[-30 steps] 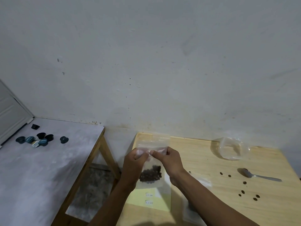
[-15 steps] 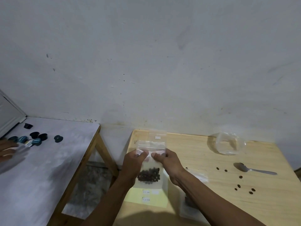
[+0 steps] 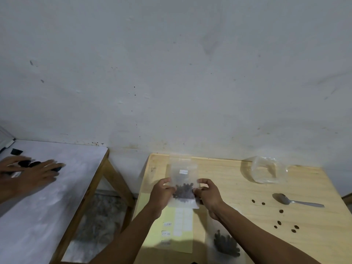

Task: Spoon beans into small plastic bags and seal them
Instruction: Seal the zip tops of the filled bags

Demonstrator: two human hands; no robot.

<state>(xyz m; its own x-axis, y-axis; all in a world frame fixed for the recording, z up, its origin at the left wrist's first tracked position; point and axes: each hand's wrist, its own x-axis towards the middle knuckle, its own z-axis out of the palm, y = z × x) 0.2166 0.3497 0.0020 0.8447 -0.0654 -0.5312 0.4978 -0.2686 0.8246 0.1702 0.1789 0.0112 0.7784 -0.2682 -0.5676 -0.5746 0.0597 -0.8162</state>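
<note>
Your left hand (image 3: 162, 193) and right hand (image 3: 208, 195) pinch opposite side edges of the small clear bag (image 3: 183, 178), held upright just above the wooden table (image 3: 238, 187). Beans (image 3: 183, 191) sit low in it, level with your fingers. A small white label (image 3: 183, 171) is on the bag, writing too small to read. The spoon (image 3: 297, 201) lies well to the right, among loose beans (image 3: 279, 222).
</note>
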